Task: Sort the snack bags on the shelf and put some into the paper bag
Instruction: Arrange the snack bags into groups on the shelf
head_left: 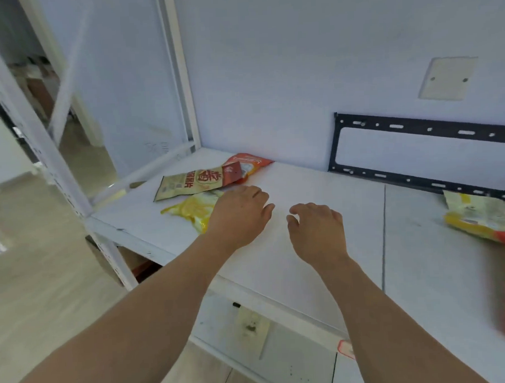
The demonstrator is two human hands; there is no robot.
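Hands hover loosely open over the shelf [317,188], left hand [239,213] above the yellow snack bag [191,210], right hand [316,232] empty.

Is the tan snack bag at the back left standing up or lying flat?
Lying flat. The tan snack bag lies face-up on the shelf, one end overlapping an orange bag.

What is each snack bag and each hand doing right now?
left hand: open, over the edge of the yellow bag.
right hand: open, loosely curled, holding nothing.
yellow bag: lying flat on the shelf, partly under the left hand.
beige bag: lying flat, overlapping the orange bag.
orange bag: lying flat near the wall.
right-side bags: lying in a pile at the shelf's right end.
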